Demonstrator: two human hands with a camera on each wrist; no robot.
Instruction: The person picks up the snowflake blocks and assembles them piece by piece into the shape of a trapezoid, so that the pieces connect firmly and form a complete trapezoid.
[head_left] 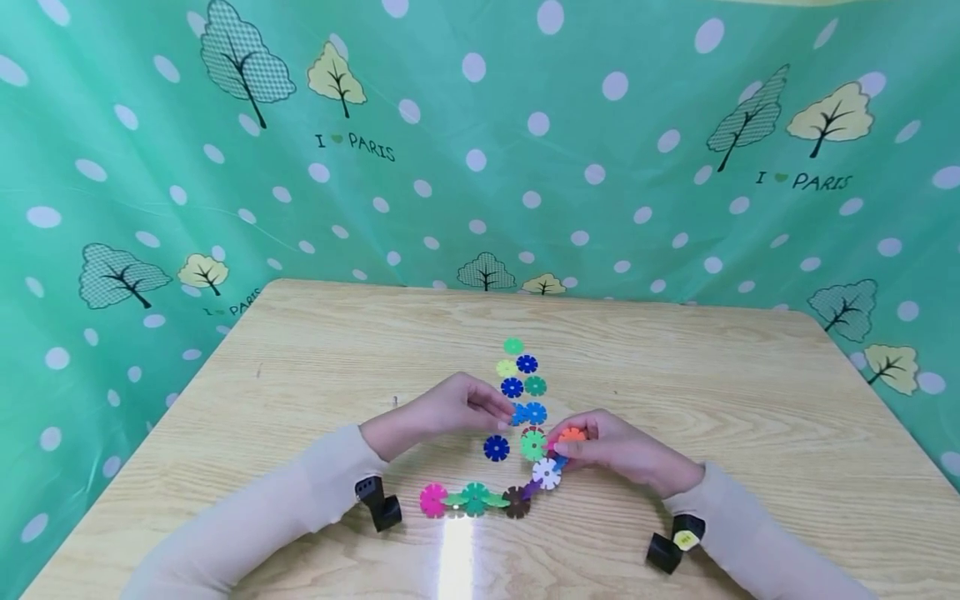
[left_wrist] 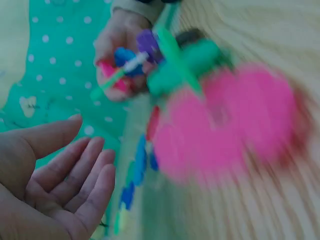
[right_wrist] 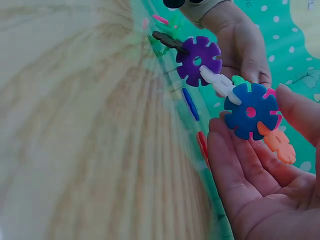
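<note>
My right hand [head_left: 611, 450] holds one end of a chain of interlocking snowflake discs [head_left: 474, 498], pinching it near a blue disc [right_wrist: 245, 117] and a pink disc. An orange disc [right_wrist: 279, 145], a white disc [right_wrist: 218, 82] and a light green disc [head_left: 533, 445] join there. From the white disc the chain runs through purple [right_wrist: 192, 65] and dark brown [head_left: 516, 502] to a pink disc [left_wrist: 230, 120] at the far left end. My left hand [head_left: 468, 402] hovers near light blue discs [head_left: 536, 413]; its fingers are loosely bent and hold nothing in the left wrist view.
Loose discs lie beyond the hands in a rough column: a dark blue disc [head_left: 497, 448], a teal disc [head_left: 536, 386], a yellow-green disc [head_left: 506, 368] and a green disc [head_left: 513, 345] among them. The wooden table [head_left: 337, 350] meets a green dotted curtain [head_left: 480, 208] behind.
</note>
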